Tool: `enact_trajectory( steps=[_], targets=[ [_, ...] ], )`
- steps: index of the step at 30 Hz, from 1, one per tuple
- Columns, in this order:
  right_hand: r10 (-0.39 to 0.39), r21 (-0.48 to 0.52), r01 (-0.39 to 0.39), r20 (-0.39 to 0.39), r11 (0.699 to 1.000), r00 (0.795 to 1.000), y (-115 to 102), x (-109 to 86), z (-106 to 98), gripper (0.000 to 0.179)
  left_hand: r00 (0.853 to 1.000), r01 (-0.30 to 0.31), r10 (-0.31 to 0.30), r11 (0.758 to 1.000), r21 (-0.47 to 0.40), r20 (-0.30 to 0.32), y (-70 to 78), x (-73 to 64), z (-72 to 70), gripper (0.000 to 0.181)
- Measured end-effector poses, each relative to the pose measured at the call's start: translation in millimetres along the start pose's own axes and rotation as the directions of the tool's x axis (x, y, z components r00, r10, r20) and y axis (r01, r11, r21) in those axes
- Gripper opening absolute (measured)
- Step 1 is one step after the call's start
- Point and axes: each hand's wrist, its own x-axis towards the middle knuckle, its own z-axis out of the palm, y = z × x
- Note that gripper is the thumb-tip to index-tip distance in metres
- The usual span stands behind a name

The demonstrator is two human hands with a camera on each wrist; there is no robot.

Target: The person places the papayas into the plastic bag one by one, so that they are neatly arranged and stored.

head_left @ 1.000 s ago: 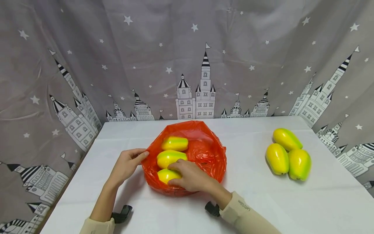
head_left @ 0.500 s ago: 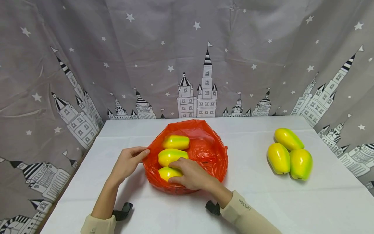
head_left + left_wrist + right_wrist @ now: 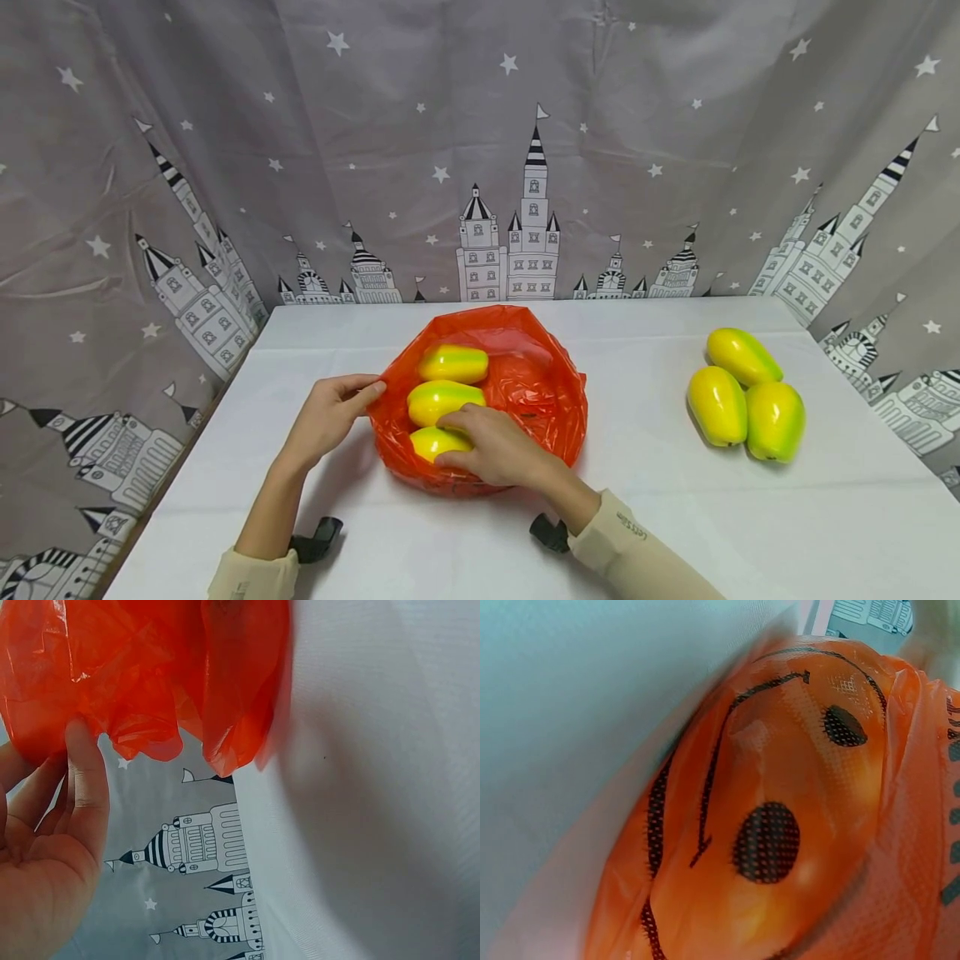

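Observation:
A red plastic bag stands wide open in the middle of the table, with three glossy yellow-green mangoes lined up along its left side. My left hand pinches the bag's left rim between thumb and fingers; the left wrist view shows this hand on the thin plastic. Inside the bag, my right hand grips the nearest mango, thumb on the near side. Beyond it lie the middle mango and the far mango. In the right wrist view the printed bag side hides the right hand.
Three more mangoes lie close together on the right side of the white table. A grey curtain with castles and stars hangs behind and along the sides. Dark wrist mounts sit under the forearms.
The whole head view has shifted slightly right and up. Both hands, the bag and the mangoes keep their places relative to each other.

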Motion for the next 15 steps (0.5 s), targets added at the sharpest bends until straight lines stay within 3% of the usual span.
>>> enact_trajectory(
  steps=[15],
  targets=[
    [-0.004, 0.001, 0.004, -0.043, 1.0, 0.999, 0.8, -7.4, -7.2, 0.048, 1.0, 0.02, -0.02, 1.0, 0.009, 0.002, -0.4, 0.6, 1.6, 0.036]
  ],
)
